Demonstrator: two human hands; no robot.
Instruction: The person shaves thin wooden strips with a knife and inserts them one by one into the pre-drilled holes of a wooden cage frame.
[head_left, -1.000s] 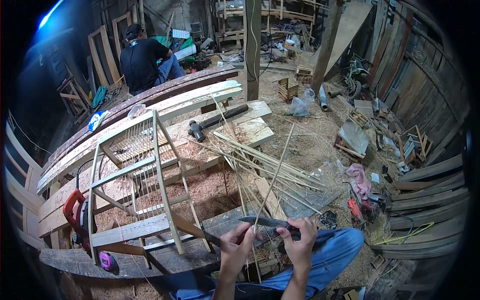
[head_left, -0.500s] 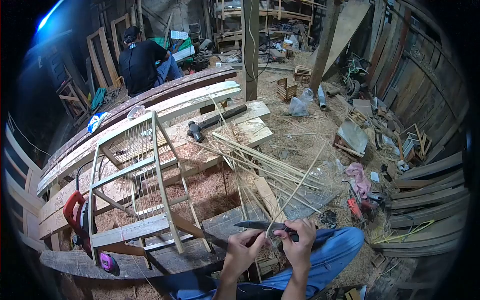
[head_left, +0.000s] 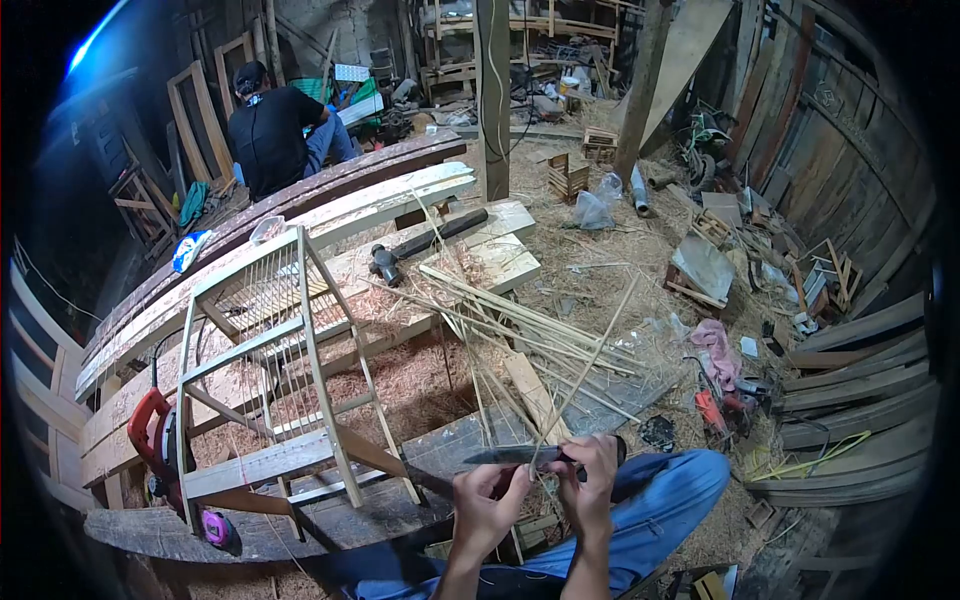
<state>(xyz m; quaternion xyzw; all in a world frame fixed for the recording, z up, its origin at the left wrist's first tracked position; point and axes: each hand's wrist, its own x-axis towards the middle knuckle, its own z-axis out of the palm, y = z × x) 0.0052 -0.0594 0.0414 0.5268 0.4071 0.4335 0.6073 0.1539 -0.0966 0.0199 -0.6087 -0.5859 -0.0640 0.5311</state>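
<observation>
My right hand (head_left: 592, 480) is closed round the dark handle of a knife (head_left: 515, 455), whose blade points left. Close beside it, my left hand (head_left: 490, 505) pinches the lower end of a thin bamboo strip (head_left: 590, 375) below the blade. The strip slants up and to the right, crossing the blade near my fingers. More strips (head_left: 540, 315) lie in a loose pile beyond my hands. To the left stands a wooden frame (head_left: 318, 375) strung with thin rods.
A hammer (head_left: 385, 265) lies on the planks (head_left: 350, 300). A red power tool (head_left: 150, 430) and a pink tape measure (head_left: 215, 528) are at the left. Another person (head_left: 275, 135) sits at the back. A pink cloth (head_left: 712, 345) lies among shavings at the right.
Both hands have shifted slightly with the knife and strip. The blade lies more level, and the strip's upper end has moved a little left. The whole view has shifted slightly.
</observation>
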